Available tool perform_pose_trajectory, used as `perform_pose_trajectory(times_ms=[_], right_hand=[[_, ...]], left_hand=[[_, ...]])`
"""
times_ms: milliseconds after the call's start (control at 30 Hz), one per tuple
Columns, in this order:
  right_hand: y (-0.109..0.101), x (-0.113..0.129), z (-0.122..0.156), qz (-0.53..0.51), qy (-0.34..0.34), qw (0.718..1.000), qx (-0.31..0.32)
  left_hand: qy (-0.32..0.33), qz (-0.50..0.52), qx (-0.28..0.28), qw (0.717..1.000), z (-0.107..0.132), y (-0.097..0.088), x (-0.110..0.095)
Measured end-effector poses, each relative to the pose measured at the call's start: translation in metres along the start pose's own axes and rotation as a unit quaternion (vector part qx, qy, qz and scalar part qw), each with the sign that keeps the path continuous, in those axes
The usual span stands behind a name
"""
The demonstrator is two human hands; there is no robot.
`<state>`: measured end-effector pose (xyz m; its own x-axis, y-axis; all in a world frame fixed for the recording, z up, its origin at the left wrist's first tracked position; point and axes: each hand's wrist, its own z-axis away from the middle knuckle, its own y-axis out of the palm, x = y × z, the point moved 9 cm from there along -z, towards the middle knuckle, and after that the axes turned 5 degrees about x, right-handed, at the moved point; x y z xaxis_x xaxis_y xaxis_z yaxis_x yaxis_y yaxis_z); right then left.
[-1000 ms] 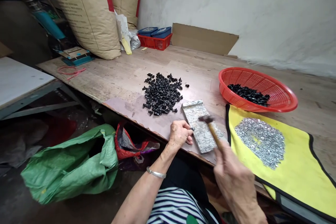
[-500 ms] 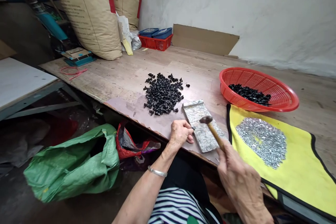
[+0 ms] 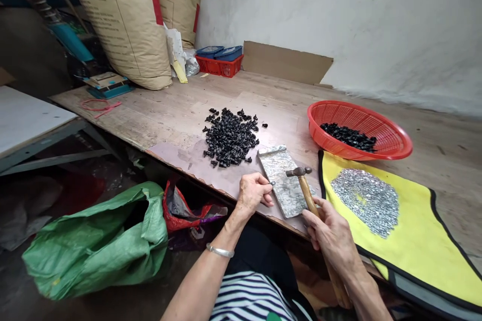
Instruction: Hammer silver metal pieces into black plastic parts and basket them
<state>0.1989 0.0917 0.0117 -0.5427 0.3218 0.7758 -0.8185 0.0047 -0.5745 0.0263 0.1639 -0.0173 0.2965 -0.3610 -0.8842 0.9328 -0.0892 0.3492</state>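
the small piece point(image 3: 271, 183) pinched in the left hand point(image 3: 253, 193) is mostly hidden by the fingertips, so its shape is hard to make out; it sits at the edge of a scuffed metal plate point(image 3: 286, 196). the right hand point(image 3: 331, 236) is clenched round the wooden handle point(image 3: 307, 194) of a small hammer, its long axis slanting up and left, the steel head point(image 3: 298, 171) over the plate.

We count one hammer point(image 3: 307, 193) in our right hand point(image 3: 331, 238), one speckled metal plate point(image 3: 282, 180) just beside our left hand point(image 3: 254, 193), and one heap of black parts point(image 3: 229, 138) beyond that hand. Beyond the right hand lie one red basket point(image 3: 387, 135) and one yellow mat point(image 3: 422, 261).
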Motion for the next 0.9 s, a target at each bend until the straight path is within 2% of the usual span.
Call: perform_pose_trajectory(times_ms=[33, 100, 200, 267, 300, 367, 433, 500, 567, 633, 767, 833, 900], right_hand=[[0.0, -0.001, -0.003, 0.008, -0.001, 1.0, 0.009], [-0.004, 0.003, -0.006, 0.106, -0.034, 0.994, -0.012], [-0.01, 0.019, 0.0, 0.306, -0.087, 0.944, -0.086], [-0.017, 0.033, 0.01, 0.351, -0.122, 0.917, -0.142], [-0.021, 0.04, 0.017, 0.324, -0.146, 0.92, -0.163], [-0.027, 0.048, 0.025, 0.192, -0.164, 0.956, -0.152], [-0.018, 0.045, 0.024, 0.009, -0.117, 0.991, -0.062], [0.003, 0.042, 0.024, -0.149, -0.049, 0.986, 0.051], [0.023, 0.045, 0.026, -0.248, -0.014, 0.961, 0.12], [0.035, 0.048, 0.026, -0.289, -0.011, 0.947, 0.141], [0.043, 0.047, 0.025, -0.296, -0.028, 0.947, 0.122], [0.037, 0.044, 0.025, -0.28, -0.029, 0.952, 0.116], [0.013, 0.04, 0.018, -0.246, -0.047, 0.965, 0.08]], left_hand=[[0.007, 0.017, 0.01, 1.0, 0.005, 0.0, -0.004], [0.022, 0.048, 0.033, 0.998, 0.018, 0.001, -0.012], [0.033, 0.077, 0.076, 0.994, 0.036, 0.005, -0.023], [0.028, 0.093, 0.099, 0.99, 0.046, 0.008, -0.025], [0.023, 0.1, 0.11, 0.989, 0.049, 0.01, -0.025], [0.011, 0.108, 0.132, 0.985, 0.054, 0.016, -0.023], [0.004, 0.111, 0.149, 0.983, 0.056, 0.021, -0.021], [0.004, 0.108, 0.158, 0.981, 0.058, 0.025, -0.019], [0.007, 0.096, 0.164, 0.982, 0.059, 0.028, -0.018], [0.012, 0.071, 0.166, 0.984, 0.061, 0.03, -0.018], [0.022, -0.013, 0.139, 0.99, 0.064, 0.027, -0.016], [0.021, -0.041, 0.114, 0.992, 0.065, 0.023, -0.014], [0.019, -0.059, 0.083, 0.995, 0.067, 0.018, -0.012]])
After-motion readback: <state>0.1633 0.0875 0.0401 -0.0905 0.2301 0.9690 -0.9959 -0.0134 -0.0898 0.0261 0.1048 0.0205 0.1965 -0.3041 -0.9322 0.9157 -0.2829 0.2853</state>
